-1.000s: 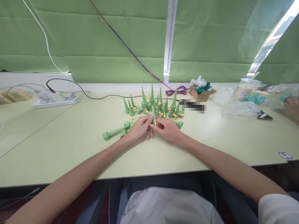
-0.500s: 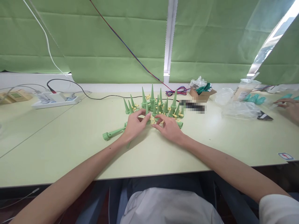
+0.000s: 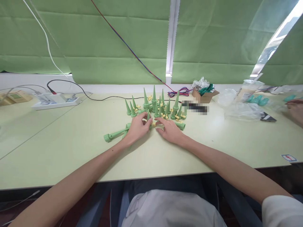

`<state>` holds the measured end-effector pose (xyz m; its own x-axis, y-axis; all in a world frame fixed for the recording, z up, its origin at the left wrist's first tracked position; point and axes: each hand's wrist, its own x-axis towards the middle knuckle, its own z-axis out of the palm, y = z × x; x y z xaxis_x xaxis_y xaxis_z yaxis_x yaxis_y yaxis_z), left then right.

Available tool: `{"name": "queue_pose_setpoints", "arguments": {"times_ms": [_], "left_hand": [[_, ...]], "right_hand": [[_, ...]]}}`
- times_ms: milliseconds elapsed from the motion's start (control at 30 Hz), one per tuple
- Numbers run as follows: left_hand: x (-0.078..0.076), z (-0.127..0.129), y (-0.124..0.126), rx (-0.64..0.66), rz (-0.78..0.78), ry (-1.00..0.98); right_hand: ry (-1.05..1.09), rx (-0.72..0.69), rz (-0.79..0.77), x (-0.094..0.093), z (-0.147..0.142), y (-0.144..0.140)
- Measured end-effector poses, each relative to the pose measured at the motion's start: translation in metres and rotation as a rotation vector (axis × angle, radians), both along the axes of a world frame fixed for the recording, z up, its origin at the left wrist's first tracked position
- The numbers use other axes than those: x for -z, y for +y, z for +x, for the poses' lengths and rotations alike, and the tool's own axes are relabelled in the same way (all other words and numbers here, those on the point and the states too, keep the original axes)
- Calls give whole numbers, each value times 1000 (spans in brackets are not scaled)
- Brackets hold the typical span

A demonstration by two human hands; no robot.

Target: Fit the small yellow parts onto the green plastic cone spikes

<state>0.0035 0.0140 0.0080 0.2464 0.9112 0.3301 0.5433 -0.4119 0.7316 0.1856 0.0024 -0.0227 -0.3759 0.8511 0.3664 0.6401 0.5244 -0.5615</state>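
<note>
At the centre of the frame, the left hand (image 3: 137, 128) is laid on the pale green table (image 3: 71, 142) with its fingers curled around a small green cone (image 3: 148, 116), which is pinched upright at the near edge of a cluster of green cones (image 3: 155, 105). Just beside it, the right hand (image 3: 169, 130) is spread flat and open on the table, its fingertips (image 3: 158, 119) resting among small yellow pieces (image 3: 163, 116) scattered between the cones; nothing is seen to be gripped by it. Below and left of the left hand, a long green spike (image 3: 115, 134) lies flat on the table. In the upper left of the frame a white power strip (image 3: 55, 101) is seen, and at the centre right a small cardboard box (image 3: 204, 93) holding plastic wrap. At the far right edge another person's hand (image 3: 294, 107) is visible.
</note>
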Motion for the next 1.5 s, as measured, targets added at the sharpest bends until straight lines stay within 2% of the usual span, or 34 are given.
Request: {"name": "queue_pose_setpoints", "arguments": {"times_ms": [533, 800, 933, 1133, 1233, 1333, 1500], "left_hand": [[2, 1, -3, 131, -48, 6], [3, 1, -3, 77, -65, 5], [0, 3, -6, 28, 9, -4], [-7, 5, -11, -58, 232, -190], [-8, 6, -13, 36, 325, -139], [-3, 7, -13, 180, 376, 10], [8, 8, -9, 255, 330, 165]], "right_hand": [[-22, 47, 49, 2, 1, 2], [68, 69, 75, -4, -2, -4], [147, 78, 107, -8, -4, -7], [344, 123, 165, -16, -5, -11], [406, 128, 167, -16, -4, -12], [434, 132, 141, -15, -4, -11], [454, 124, 109, -16, -4, -12]]}}
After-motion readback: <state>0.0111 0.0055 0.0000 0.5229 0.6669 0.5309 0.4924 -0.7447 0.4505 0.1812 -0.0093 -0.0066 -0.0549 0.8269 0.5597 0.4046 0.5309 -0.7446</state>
